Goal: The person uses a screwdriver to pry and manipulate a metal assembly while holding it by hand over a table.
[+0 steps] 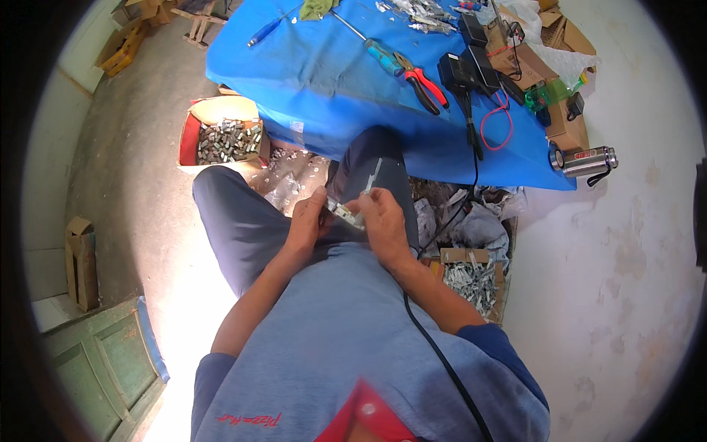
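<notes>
Above my lap, my left hand (pixel 305 222) is closed on one end of a small pale metal part (pixel 345 214). My right hand (pixel 386 225) meets it from the other side, fingers bent and pinched. From the right fingertips a thin grey metal strip (pixel 374 175) sticks up, away from my body. The small part lies between both hands, partly covered by fingers, so its exact kind cannot be made out. Both forearms come in over the grey-blue shirt.
On the blue-covered table (pixel 324 66) lie red-handled pliers (pixel 426 87), a teal screwdriver (pixel 384 57) and black power adapters (pixel 458 72). A carton of small metal parts (pixel 184 151) stands left, a box of metal strips (pixel 499 283) right. A black cable (pixel 434 339) crosses my shirt.
</notes>
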Demonstrator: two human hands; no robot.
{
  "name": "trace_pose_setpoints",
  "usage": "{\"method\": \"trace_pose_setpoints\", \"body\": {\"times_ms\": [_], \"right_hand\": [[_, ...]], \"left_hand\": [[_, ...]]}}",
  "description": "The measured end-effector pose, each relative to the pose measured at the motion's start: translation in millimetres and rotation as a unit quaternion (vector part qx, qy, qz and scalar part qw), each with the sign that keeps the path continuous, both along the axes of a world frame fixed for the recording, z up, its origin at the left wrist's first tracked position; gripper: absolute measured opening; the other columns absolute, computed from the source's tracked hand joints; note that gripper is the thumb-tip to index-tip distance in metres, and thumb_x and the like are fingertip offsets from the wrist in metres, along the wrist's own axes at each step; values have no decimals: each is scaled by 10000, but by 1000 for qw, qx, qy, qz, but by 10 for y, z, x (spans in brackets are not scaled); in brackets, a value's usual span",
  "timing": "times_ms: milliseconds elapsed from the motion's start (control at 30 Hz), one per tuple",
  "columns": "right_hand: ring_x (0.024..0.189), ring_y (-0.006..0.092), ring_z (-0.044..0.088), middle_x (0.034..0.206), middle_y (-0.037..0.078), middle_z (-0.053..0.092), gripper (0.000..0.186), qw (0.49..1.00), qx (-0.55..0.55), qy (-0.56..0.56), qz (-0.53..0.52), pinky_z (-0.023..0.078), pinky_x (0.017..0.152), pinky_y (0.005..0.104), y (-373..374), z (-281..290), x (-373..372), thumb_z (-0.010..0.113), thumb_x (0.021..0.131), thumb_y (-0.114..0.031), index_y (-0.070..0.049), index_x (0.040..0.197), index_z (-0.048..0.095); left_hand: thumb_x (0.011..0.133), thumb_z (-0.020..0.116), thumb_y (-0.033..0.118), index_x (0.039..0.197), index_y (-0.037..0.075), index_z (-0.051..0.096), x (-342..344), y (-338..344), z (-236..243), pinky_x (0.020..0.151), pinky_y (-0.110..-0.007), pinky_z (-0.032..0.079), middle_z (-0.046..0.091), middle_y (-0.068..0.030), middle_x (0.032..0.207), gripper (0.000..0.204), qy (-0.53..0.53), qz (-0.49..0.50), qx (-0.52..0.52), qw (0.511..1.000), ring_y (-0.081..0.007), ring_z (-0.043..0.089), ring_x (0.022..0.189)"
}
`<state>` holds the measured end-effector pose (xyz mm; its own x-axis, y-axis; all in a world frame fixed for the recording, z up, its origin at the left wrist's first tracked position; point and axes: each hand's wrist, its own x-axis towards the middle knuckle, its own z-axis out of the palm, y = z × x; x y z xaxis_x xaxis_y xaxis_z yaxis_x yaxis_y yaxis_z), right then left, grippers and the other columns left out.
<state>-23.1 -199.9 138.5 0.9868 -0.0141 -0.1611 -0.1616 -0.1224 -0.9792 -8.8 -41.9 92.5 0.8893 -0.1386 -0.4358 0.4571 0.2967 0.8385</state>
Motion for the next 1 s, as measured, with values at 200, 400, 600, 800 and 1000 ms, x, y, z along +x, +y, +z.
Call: {"method": "trace_pose_setpoints", "body": {"times_ms": [200,400,600,800,1000], "right_hand": [[868,92,600,985,96,686,327,992,103,59,47,465,764,223,-72,42,57,571,943,-203,36,1161,529],[873,96,607,992,90,682,307,975,169,127,70,476,763,222,-73,78,35,596,929,-163,19,1167,532],[869,103,613,987,97,681,305,978,164,115,64,484,767,223,-47,66,40,602,924,-147,18,1170,529],[862,105,615,969,91,678,305,978,164,113,61,485,769,223,-57,40,54,607,920,-129,19,1175,530],[855,102,615,971,75,671,331,972,155,149,89,486,761,223,-70,20,62,645,895,-138,10,1175,549]], "left_hand": [[961,487,470,705,72,514,-3,37,-69,424,-241,282,458,-8,566,475,22,11,-11,1000,-90,402,458],[942,541,392,722,85,514,8,43,-139,414,-239,252,436,15,554,378,20,6,-48,999,-73,378,438],[949,523,385,728,115,499,-12,48,-105,408,-226,230,431,33,576,349,14,1,-49,999,-58,356,442],[947,530,375,750,90,529,-14,52,-140,403,-224,236,456,20,571,347,15,10,-71,997,-57,368,436],[943,546,378,765,72,556,-8,59,-164,401,-225,240,460,21,565,354,25,19,-84,996,-61,375,433]]}}
